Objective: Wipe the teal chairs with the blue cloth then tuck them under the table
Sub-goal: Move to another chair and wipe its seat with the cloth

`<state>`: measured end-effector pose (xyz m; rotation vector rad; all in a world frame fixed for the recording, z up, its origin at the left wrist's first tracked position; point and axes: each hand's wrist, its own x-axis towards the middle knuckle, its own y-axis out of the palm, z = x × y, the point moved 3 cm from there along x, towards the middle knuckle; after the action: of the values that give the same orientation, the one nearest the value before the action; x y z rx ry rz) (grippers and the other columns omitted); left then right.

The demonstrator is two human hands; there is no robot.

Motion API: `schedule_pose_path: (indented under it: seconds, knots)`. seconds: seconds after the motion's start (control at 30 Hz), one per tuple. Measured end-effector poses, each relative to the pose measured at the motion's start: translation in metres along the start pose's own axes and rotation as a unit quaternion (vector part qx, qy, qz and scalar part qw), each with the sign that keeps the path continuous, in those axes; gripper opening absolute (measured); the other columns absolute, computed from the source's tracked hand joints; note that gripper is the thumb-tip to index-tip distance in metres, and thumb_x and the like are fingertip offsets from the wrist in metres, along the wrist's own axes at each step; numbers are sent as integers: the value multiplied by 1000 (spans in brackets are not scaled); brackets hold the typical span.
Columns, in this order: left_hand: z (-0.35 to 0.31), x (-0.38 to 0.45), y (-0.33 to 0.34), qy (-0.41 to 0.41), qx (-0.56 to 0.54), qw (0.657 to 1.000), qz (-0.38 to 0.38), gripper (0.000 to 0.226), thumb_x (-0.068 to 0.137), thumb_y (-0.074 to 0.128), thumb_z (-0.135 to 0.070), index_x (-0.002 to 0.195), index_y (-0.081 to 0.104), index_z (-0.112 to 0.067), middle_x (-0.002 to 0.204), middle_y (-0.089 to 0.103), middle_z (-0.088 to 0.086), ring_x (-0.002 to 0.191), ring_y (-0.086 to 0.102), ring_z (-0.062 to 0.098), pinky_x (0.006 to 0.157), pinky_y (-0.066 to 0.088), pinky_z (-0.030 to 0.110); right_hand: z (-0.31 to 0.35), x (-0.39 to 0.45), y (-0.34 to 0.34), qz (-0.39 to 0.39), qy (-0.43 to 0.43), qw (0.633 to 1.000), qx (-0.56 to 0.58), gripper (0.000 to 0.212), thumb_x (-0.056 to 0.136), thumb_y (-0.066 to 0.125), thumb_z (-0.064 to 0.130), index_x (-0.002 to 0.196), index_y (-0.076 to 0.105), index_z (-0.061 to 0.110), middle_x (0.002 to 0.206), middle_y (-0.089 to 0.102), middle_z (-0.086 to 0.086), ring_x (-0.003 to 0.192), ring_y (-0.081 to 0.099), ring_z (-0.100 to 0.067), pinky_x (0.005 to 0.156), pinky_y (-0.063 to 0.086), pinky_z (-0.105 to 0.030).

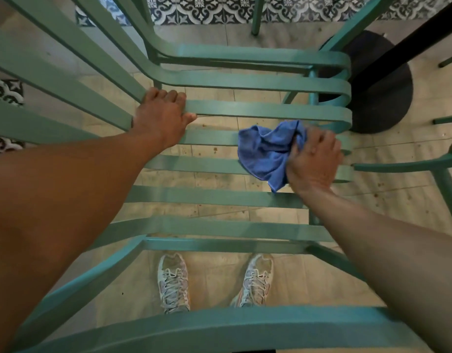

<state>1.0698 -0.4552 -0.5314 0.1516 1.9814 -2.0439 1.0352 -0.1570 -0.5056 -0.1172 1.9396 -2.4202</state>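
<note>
On the teal chair (245,110): two hands, one blue cloth (265,151).
Right hand (314,159) clutches the cloth against its slats; left hand (161,115) grips a slat.

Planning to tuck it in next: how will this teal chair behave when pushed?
The teal chair looks rigid, its slats open, so probably light for its size. It may scrape over the tile floor rather than glide, and tip if pushed high.

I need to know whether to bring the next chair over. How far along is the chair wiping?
Nothing shows as finished. In hand: the right hand grips the blue cloth on the teal chair seat slats, while the left hand holds a slat. Left: the rest of the wipe, then tucking in; the chair stands out from the table base.
</note>
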Motion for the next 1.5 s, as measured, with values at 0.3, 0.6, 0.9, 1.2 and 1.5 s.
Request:
schedule_pose_path:
  seconds: [0.3, 0.6, 0.9, 1.2, 1.5]
  knots:
    - [-1, 0, -1, 7, 4, 1000, 2, 46, 100, 39, -36, 131, 48, -2, 127, 56, 23, 117, 51, 38, 106, 26, 41, 154, -43, 59, 177, -117, 977, -16, 48, 99, 35, 26, 145, 25, 31, 159, 7, -10, 143, 8, -39, 95, 28, -67]
    - [-1, -2, -5, -1, -7, 1000, -1, 55, 101, 31, -47, 134, 46, -6, 132, 55, 18, 122, 48, 35, 110, 25, 44, -47, 24, -9, 33, 157, 982, -96, 48, 97, 41, 30, 144, 34, 22, 153, 23, -21, 134, 30, -40, 107, 23, -55]
    - [-7, -5, -7, 10, 42, 999, 29, 51, 91, 55, -35, 134, 48, -9, 130, 54, 18, 123, 48, 33, 111, 26, 40, 200, -2, 59, 169, -204, 962, 60, 52, 98, 33, 23, 149, 26, 31, 157, 21, -14, 144, 14, -34, 115, 15, -47]
    - [-5, -6, -13, -21, -27, 999, 22, 55, 102, 32, -47, 137, 45, -7, 137, 51, 18, 125, 44, 36, 109, 25, 42, -14, 8, 14, -2, -210, 976, -56, 36, 88, 50, 32, 121, 60, 22, 114, 57, -17, 100, 51, -35, 89, 34, -43]
    - [-4, -2, -7, -7, 6, 1000, 24, 49, 98, 45, -38, 135, 44, -7, 135, 52, 18, 123, 47, 35, 108, 27, 41, 156, -11, 47, 154, -262, 953, -4, 30, 85, 58, 30, 112, 58, 17, 114, 51, -11, 104, 48, -31, 82, 35, -41]
